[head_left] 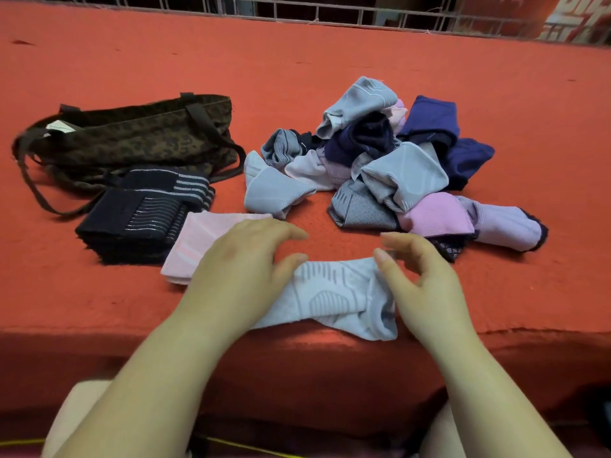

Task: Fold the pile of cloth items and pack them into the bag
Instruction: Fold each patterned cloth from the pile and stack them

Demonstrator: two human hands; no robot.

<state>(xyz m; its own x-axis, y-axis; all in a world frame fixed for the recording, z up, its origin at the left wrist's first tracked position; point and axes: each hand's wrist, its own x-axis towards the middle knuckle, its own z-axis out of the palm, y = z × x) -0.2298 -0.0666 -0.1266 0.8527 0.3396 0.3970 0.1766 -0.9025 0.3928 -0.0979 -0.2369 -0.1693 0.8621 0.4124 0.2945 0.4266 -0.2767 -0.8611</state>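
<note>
While both hands work at the near edge of the red cloth-covered surface (99,292), a pale blue sock (334,295) lies flat between them, stretched left to right, with grey ribbed line patterns knitted across its top and its open cuff bunched and turned toward the near right. The left hand (238,269) rests on the sock's left end with fingers relaxed and spread, pressing the fabric down, the thumb lying along its far edge. The right hand (426,285) sits at the sock's right end with fingers loosely curled; the thumb touches the far right corner of the fabric, but whether it actually pinches the sock cannot be told. Just beyond the left hand sits a folded pale pink item (201,239), and touching its left side a stack of folded dark navy items (139,219) with thin light stripes. Farther left lies the bag (132,137), a soft brown tote with a dark leopard-like print and long dark straps, slumped on its side. To the far right of the hands, the unfolded pile (390,166) heaps together pale blue, grey striped, navy, pink and lilac socks in a loose tangle.
</note>
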